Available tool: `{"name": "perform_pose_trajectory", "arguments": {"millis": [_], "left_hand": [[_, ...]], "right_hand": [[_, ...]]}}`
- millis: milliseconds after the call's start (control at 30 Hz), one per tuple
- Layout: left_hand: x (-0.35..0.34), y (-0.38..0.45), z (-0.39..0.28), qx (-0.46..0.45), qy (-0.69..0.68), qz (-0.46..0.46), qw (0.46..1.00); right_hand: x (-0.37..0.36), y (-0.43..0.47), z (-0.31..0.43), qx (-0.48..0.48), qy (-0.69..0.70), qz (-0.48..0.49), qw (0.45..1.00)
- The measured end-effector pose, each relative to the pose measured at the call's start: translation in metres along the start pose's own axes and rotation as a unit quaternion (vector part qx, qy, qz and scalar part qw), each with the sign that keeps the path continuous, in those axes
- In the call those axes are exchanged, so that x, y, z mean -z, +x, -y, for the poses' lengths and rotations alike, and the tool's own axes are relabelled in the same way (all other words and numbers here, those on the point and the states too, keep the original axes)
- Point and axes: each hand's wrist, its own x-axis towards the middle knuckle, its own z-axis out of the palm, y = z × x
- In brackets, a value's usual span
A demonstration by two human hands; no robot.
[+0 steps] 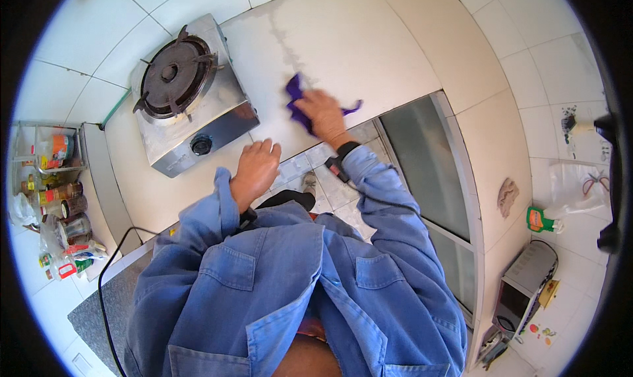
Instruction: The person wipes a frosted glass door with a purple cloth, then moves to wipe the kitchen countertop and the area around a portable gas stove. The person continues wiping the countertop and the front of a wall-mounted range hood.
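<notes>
My right hand (pixel 321 114) presses a purple cloth (pixel 294 91) onto the cream countertop (pixel 356 41). Parts of the cloth stick out beyond the fingers on both sides, and the rest lies hidden under the palm. A grey damp-looking streak runs on the counter from the wall down to the cloth. My left hand (pixel 258 168) hovers near the counter's front edge with bent fingers and nothing in it. Close by on its left stands a single-burner gas stove (pixel 198 115) of shiny metal, with a black knob and a dark round burner.
Bottles and jars fill a rack (pixel 49 169) at the far left. Glass-fronted cabinet doors (pixel 425 154) sit below the counter on the right. A crumpled rag (pixel 507 197) and a microwave oven (pixel 524 283) are on the right-hand counter. Scissors (pixel 595 182) hang on the tiled wall.
</notes>
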Motion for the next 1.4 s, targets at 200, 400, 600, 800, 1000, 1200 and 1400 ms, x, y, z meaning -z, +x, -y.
{"name": "perform_pose_trajectory", "arguments": {"millis": [200,400,600,800,1000,1200,1400], "left_hand": [[-0.012,0.068,0.001,0.006,0.044,-0.052,0.998],[-0.038,0.092,-0.005,0.022,0.067,-0.039,0.997],[-0.040,0.099,-0.008,0.034,0.079,-0.011,0.996],[-0.037,0.103,-0.008,0.047,0.081,0.011,0.996],[-0.032,0.116,-0.017,0.073,0.119,0.065,0.988],[-0.015,0.150,-0.025,0.108,0.066,0.024,0.992],[-0.007,0.201,-0.035,0.149,0.056,-0.004,0.987]], "right_hand": [[0.066,-0.022,-0.159,-0.262,-0.175,-0.064,0.947],[0.038,-0.004,-0.126,-0.140,-0.099,0.013,0.985],[0.062,-0.017,-0.132,-0.050,-0.017,0.042,0.998],[0.113,-0.039,-0.276,-0.330,-0.222,-0.066,0.915],[0.031,0.007,-0.169,-0.081,-0.047,0.036,0.995],[0.062,0.028,-0.212,0.015,0.019,0.078,0.997],[0.111,0.037,-0.374,-0.269,-0.204,0.038,0.940]]}}
